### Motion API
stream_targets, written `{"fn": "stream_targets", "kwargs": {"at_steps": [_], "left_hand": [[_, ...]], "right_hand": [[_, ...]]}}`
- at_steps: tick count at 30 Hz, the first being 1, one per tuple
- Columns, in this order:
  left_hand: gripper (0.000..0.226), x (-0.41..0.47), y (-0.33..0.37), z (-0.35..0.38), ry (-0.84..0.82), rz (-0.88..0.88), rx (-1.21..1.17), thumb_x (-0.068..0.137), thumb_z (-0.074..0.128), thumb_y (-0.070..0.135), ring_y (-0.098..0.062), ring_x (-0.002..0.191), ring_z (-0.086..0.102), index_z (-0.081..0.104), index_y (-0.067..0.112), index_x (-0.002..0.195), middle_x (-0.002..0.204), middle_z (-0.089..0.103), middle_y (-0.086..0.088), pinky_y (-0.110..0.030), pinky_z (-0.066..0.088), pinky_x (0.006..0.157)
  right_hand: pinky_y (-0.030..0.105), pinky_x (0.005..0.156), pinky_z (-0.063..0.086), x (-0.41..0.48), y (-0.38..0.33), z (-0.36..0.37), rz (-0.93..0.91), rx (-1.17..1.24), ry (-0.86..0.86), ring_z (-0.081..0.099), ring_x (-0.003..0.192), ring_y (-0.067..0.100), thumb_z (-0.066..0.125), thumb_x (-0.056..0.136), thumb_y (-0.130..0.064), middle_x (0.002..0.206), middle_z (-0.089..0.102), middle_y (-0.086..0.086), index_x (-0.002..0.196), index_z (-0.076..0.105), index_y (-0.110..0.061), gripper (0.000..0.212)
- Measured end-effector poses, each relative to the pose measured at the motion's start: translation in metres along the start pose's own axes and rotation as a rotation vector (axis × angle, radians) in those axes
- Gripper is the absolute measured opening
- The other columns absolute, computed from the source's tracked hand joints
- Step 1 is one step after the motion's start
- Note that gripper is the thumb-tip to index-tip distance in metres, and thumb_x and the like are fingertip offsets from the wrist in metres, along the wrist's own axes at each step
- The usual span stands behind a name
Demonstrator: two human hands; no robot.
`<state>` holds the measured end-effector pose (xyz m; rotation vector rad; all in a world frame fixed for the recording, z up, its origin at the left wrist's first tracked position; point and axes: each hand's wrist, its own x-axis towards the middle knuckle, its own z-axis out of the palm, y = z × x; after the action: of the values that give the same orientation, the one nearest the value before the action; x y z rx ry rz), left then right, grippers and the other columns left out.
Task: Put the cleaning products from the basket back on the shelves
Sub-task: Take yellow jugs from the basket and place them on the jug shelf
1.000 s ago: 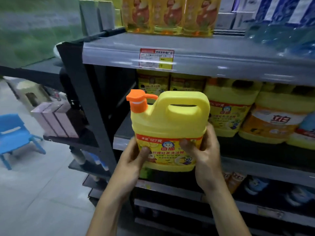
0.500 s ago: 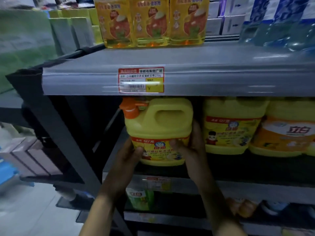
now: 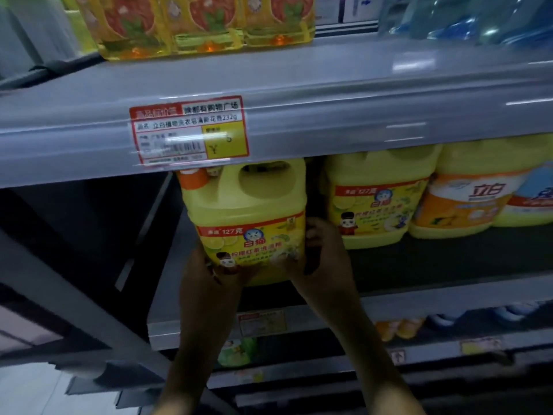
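My left hand [image 3: 214, 275] and right hand [image 3: 324, 253] clasp the base of the yellow detergent jug [image 3: 245, 217], likely heavy and slick, at the left front corner of the shelf [image 3: 434, 301].

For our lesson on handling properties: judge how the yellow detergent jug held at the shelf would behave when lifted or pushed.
Probably heavy: the left hand and right hand both grip the yellow detergent jug low down. Likely stiff: its walls show no denting in that grip. Its broad, flat-sided body should slide, not roll, when pushed.
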<state>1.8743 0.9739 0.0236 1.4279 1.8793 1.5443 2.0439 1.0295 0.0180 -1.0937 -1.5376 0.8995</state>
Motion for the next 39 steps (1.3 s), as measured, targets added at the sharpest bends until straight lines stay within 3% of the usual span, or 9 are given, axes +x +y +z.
{"fn": "stream_targets", "kwargs": {"at_steps": [7,11,14,17,21,24,31,35,39], "left_hand": [[0.059,0.018,0.004,0.021,0.04,-0.067,-0.036,0.072,0.086,0.015,0.008,0.094,0.059,0.049,0.033,0.115,0.1,0.06,0.027,-0.009,0.044,0.067],[0.057,0.03,0.001,0.035,0.011,-0.105,-0.07,0.073,0.086,0.023,0.009,0.094,0.059,0.049,0.025,0.117,0.103,0.062,0.02,-0.01,0.045,0.068],[0.053,0.035,0.004,0.043,-0.021,-0.087,-0.053,0.077,0.083,0.025,0.0,0.091,0.059,0.048,0.024,0.117,0.105,0.061,0.017,-0.01,0.042,0.065],[0.051,0.036,0.003,0.049,-0.055,-0.041,0.003,0.08,0.081,0.026,-0.008,0.098,0.058,0.043,0.027,0.115,0.11,0.06,0.013,-0.012,0.043,0.066],[0.06,0.036,-0.002,0.052,-0.08,-0.011,0.077,0.076,0.084,0.028,-0.009,0.098,0.057,0.042,0.024,0.118,0.112,0.059,0.009,-0.014,0.045,0.067],[0.064,0.036,-0.003,0.053,-0.073,-0.017,0.111,0.075,0.085,0.027,-0.012,0.099,0.057,0.044,0.015,0.123,0.116,0.063,0.001,-0.016,0.044,0.066],[0.059,0.033,0.004,0.052,-0.075,-0.012,0.123,0.076,0.085,0.023,-0.01,0.097,0.054,0.038,0.023,0.112,0.11,0.055,0.008,-0.009,0.038,0.062],[0.056,0.032,0.003,0.049,-0.104,-0.001,0.105,0.08,0.082,0.021,-0.007,0.1,0.053,0.044,0.019,0.122,0.112,0.056,0.011,-0.008,0.04,0.067],[0.053,0.024,-0.001,0.04,-0.11,0.057,0.166,0.09,0.071,0.023,-0.024,0.111,0.06,0.045,0.017,0.136,0.127,0.062,-0.005,-0.029,0.048,0.08]], "right_hand": [[0.037,0.08,0.057,0.014,0.005,0.004,0.049,-0.183,0.143,0.065,0.099,0.011,0.074,0.086,-0.021,0.108,0.068,-0.006,0.115,0.06,-0.024,0.033],[0.025,0.076,0.052,0.014,0.01,-0.014,-0.008,-0.302,0.287,0.066,0.091,0.015,0.07,0.089,-0.013,0.1,0.069,-0.002,0.104,0.065,-0.019,0.017],[0.024,0.083,0.049,0.014,0.018,-0.039,-0.013,-0.347,0.572,0.058,0.099,0.018,0.069,0.086,-0.003,0.11,0.059,0.008,0.115,0.06,-0.009,0.032],[0.013,0.09,0.043,0.015,0.023,-0.058,0.057,-0.297,0.62,0.049,0.111,0.014,0.077,0.081,-0.011,0.126,0.048,0.014,0.132,0.049,-0.007,0.058],[0.05,0.105,0.045,0.017,0.03,-0.06,0.07,-0.273,0.607,0.042,0.129,0.031,0.084,0.072,-0.013,0.136,0.039,0.016,0.141,0.039,-0.007,0.083],[0.054,0.107,0.043,0.019,0.032,-0.059,0.082,-0.245,0.631,0.04,0.133,0.032,0.084,0.071,-0.012,0.14,0.036,0.013,0.143,0.036,-0.012,0.087],[0.048,0.104,0.047,0.02,0.031,-0.059,0.068,-0.268,0.634,0.041,0.13,0.028,0.085,0.073,-0.016,0.138,0.036,0.01,0.141,0.037,-0.016,0.083],[0.026,0.099,0.04,0.017,0.028,-0.064,0.057,-0.278,0.597,0.041,0.126,0.019,0.083,0.077,-0.014,0.136,0.041,0.014,0.138,0.043,-0.01,0.073],[0.006,0.089,0.029,0.002,0.019,-0.073,0.031,-0.334,0.539,0.039,0.117,0.012,0.075,0.087,-0.012,0.13,0.049,0.018,0.13,0.051,-0.006,0.05]]}}
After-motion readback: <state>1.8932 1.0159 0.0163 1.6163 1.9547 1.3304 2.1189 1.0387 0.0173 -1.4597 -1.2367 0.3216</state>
